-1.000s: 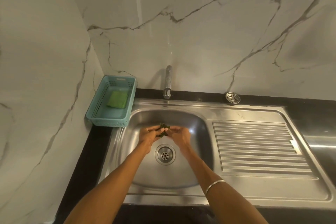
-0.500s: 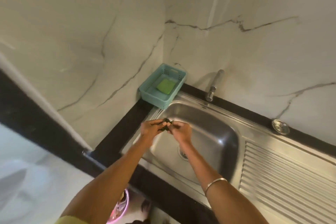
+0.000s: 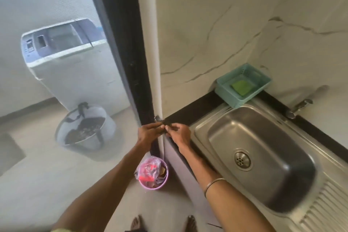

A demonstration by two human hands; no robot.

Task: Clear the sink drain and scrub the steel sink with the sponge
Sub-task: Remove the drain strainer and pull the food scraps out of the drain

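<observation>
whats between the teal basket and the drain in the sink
Only bare surfaces, in the head view: from the teal basket a strip of sink rim, then the empty steel basin slope down to the drain. No object sits on that stretch.

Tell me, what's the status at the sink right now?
Both hands, left hand and right hand, pinch dark debris beside the sink. Pink bin below. Drain clear; sponge untouched.
</observation>
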